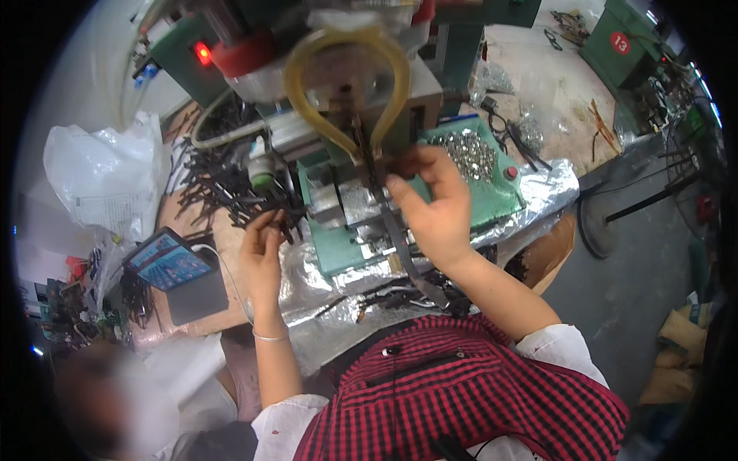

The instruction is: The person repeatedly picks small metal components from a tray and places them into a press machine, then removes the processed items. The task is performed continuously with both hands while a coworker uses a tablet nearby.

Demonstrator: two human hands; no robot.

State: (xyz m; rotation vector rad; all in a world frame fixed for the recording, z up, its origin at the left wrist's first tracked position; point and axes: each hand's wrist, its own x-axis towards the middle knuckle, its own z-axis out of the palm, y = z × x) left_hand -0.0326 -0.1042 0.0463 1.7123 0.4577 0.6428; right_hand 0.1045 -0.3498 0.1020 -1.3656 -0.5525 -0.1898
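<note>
A green bench press (338,257) stands before me, with metal fixture blocks (357,203) on its bed. Through the fixture runs a long dark strap (398,238), its lower end curving down toward my lap. My right hand (440,207) is at the fixture's right side, thumb and fingertips closed on the strap's upper part; the exact grip is partly hidden. My left hand (263,250) is at the near right edge of a heap of dark straps (223,184), fingers curled together around a strap end. A looped yellowish tube (403,73) hangs over the fixture.
Small shiny metal parts (469,154) fill a green tray area, near a red button (511,172). A propped tablet (165,260) and a white plastic bag (104,180) lie left. More straps (384,296) rest on foil at the near edge. Another person (154,399) sits lower left.
</note>
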